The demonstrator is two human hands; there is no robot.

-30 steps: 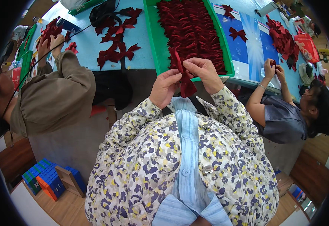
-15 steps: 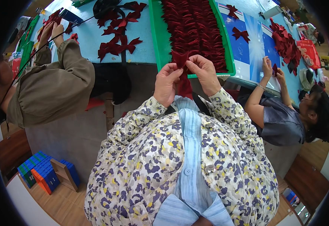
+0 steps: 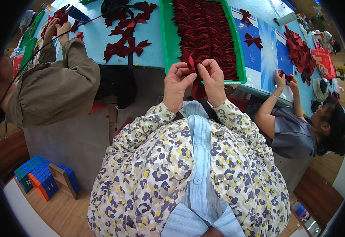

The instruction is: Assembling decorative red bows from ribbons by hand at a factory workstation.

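Note:
Between my two hands, just in front of the green tray's near edge, is a dark red velvet bow (image 3: 198,89). My left hand (image 3: 177,83) pinches it from the left, thumb against fingers. From the right, my right hand (image 3: 212,79) grips its middle with thumb and forefinger. One part of the bow stands up above my fingers and another hangs below them. Beyond my hands, the green tray (image 3: 242,59) holds dense rows of dark red bows (image 3: 204,31).
Loose red bows (image 3: 119,47) lie on the blue table (image 3: 150,59) to the left. On the right are two bows on a blue-and-white sheet (image 3: 269,55) and a red heap (image 3: 300,53). Co-workers handle red pieces on both sides. Blue crates (image 3: 46,177) stand on the floor.
My hands have drawn closer together around the bow, and its upper part has turned and narrowed. The right co-worker's hands have shifted slightly with their red piece.

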